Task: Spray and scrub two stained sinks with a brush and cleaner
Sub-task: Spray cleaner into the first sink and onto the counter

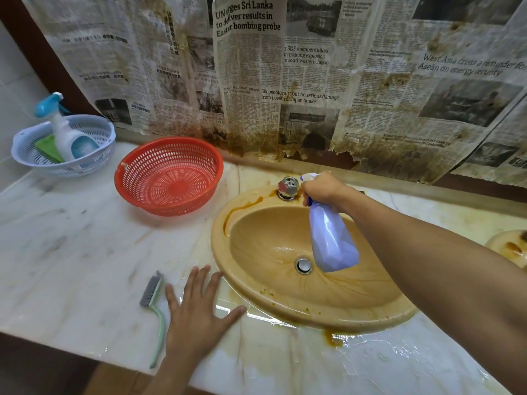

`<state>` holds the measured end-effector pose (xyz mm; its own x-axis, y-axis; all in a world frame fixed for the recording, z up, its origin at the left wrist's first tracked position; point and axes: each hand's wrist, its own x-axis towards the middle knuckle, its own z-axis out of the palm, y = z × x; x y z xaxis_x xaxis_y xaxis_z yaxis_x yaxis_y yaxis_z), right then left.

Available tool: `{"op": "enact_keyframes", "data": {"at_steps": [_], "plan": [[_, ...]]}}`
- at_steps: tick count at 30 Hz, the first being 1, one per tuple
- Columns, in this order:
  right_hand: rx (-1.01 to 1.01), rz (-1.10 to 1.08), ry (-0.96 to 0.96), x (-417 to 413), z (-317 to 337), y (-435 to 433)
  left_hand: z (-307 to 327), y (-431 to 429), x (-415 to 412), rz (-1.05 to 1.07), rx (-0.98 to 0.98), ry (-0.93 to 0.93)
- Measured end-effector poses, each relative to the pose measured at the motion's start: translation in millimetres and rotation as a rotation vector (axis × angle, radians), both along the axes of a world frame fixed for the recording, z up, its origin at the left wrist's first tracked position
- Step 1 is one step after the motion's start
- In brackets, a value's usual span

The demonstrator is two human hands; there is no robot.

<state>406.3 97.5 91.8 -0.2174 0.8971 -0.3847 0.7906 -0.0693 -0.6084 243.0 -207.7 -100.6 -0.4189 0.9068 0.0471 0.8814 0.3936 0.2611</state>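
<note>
Right grip (322,191) clamped on neck of spray bottle (333,240) over sink (221,246), bottle likely light, slick plastic; left grip (199,312) spread flat left of sink, brush (155,312) farther left, best taken by its handle.

A pale marble countertop (71,238) with grey and yellowish veins fills the lower view, wet and glossy towards five o'clock. Across twelve o'clock, overlapping newspaper sheets (313,67) cover the back wall, brown-stained and torn along their lower edge. A dark reddish wall (8,7) shows at eleven o'clock and through the tears. A beige ledge (399,187) runs along the counter's back edge. White tiles (14,89) line the side wall at nine o'clock. At ten o'clock a pale blue basket (97,132) stands, a red basket (159,172) just beside it. The light is soft and even.
</note>
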Motion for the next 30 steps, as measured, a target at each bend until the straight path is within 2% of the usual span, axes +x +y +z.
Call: {"op": "enact_keyframes", "data": {"at_steps": [9,15,25,30], "plan": [[-0.019,0.034,0.010,-1.3,2.0,-6.8,-1.9,-0.3,-0.5,-0.002,0.009,0.011],[0.035,0.066,-0.059,0.1,0.4,-4.7,-3.7,-0.4,-1.0,-0.006,0.021,0.011],[0.123,-0.015,-0.034,14.0,-13.5,-9.7,-4.2,-0.1,-1.4,-0.003,0.029,0.009],[0.067,-0.072,-0.012,20.4,-17.2,-15.0,-4.6,0.5,-1.3,-0.002,0.027,0.005]]}}
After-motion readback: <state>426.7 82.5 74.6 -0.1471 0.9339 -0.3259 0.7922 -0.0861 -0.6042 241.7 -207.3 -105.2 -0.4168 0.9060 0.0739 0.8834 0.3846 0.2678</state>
